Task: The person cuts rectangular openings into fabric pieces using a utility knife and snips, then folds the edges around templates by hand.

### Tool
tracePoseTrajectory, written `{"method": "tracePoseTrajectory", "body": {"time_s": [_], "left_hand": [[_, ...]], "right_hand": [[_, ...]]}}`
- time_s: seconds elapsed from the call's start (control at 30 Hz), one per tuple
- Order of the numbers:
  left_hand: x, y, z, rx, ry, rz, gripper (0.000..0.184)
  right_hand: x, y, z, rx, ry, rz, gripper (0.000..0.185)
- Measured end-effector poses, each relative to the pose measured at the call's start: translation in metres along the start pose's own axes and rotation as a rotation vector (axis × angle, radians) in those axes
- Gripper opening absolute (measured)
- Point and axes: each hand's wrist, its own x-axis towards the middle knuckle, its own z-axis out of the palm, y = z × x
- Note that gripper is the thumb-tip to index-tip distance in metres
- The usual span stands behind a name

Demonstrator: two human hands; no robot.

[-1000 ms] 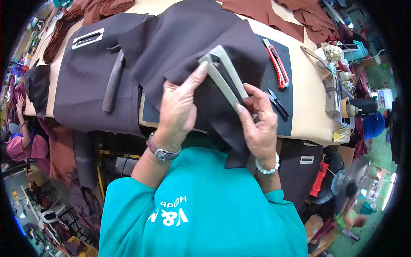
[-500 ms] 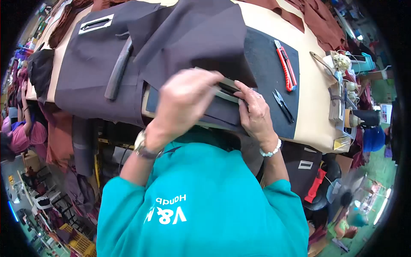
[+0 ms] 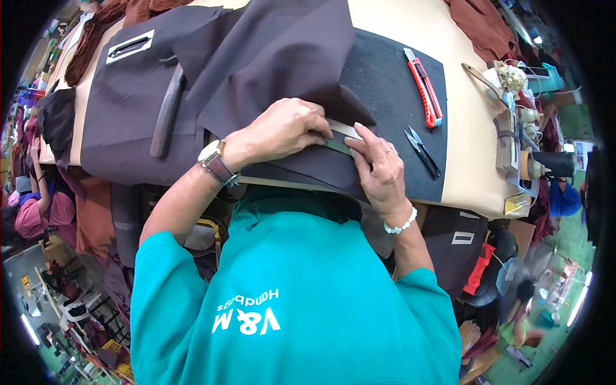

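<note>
Fingers of the left hand (image 3: 282,131), bent and drawn together, rest at the left end of a pale strip (image 3: 344,131); the thumb is mostly hidden, so whether they pinch strip, fabric or both I cannot tell. The right hand (image 3: 383,163) pinches the strip's right end between thumb and fingers. The strip lies slantwise between the two hands, against dark cloth (image 3: 276,58), near the table's front edge. That cloth rises in loose folds beyond the hands, and one corner reaches past the right fingers.

A watch (image 3: 218,162) circles the left wrist, white beads (image 3: 401,222) the right. Under part of the cloth is a black mat (image 3: 385,70); on its bare right side lie a red cutter (image 3: 423,88) and, nearer the right hand, snips (image 3: 421,152), the two apart.

To the left a second dark piece (image 3: 122,115) covers the table (image 3: 475,167). On it rest a dark handle (image 3: 168,115) and, farther off, a slotted plate (image 3: 130,47). Brown fabric (image 3: 478,32) lies at the far right. At the far left, apart, is a co-worker in pink (image 3: 42,215).
</note>
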Motion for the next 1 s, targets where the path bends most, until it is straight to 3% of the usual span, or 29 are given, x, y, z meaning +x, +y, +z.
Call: {"method": "tracePoseTrajectory", "body": {"time_s": [0.1, 0.3, 0.6, 1.0], "left_hand": [[-0.01, -0.011, -0.004, -0.101, 0.012, -0.059, 0.016], [-0.022, -0.013, -0.007, 0.069, 0.109, -0.012, 0.009], [-0.025, -0.009, -0.019, 0.092, 0.039, -0.05, 0.024], [-0.018, -0.015, -0.018, 0.003, -0.081, -0.136, 0.015]], "right_hand": [[-0.003, 0.006, -0.004, -0.057, 0.02, -0.093, 0.039], [-0.016, 0.013, -0.016, -0.225, -0.061, -0.174, 0.025], [-0.018, 0.009, -0.017, -0.115, -0.035, -0.087, 0.025], [-0.018, 0.013, -0.018, -0.075, -0.022, -0.11, 0.03]]}}
